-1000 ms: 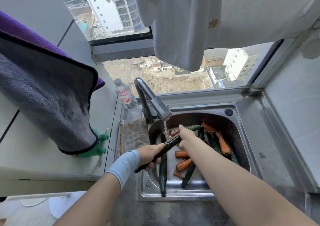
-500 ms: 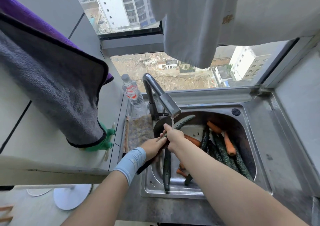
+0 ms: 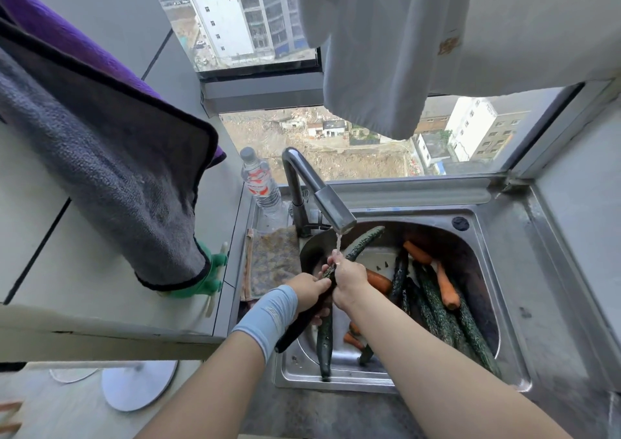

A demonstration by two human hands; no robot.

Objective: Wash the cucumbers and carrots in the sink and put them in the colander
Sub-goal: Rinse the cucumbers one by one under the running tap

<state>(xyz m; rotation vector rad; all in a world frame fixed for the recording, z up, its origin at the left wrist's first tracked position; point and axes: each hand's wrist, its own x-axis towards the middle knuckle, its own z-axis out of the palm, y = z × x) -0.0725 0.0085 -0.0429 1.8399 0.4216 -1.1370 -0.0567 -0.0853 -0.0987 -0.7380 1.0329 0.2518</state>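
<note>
A long dark green cucumber (image 3: 364, 241) slants across the steel sink (image 3: 504, 304) under the running faucet (image 3: 322, 196). My left hand (image 3: 307, 287), with a light blue wristband, grips its lower part. My right hand (image 3: 349, 275) grips its middle, right where the thin water stream lands. Several more cucumbers (image 3: 443, 314) and carrots (image 3: 445, 285) lie piled in the right side of the basin. One other cucumber (image 3: 325, 341) lies along the basin's left side. No colander is in view.
A patterned cloth (image 3: 272, 259) lies on the sink's left rim, with a plastic water bottle (image 3: 258, 183) behind it. A grey and purple towel (image 3: 100, 143) hangs at the left over a green object (image 3: 210, 270). White fabric (image 3: 379, 52) hangs above the window.
My right hand has slid down the cucumber toward my left hand. The camera has shifted closer and to the left; the cucumber stays under the stream.
</note>
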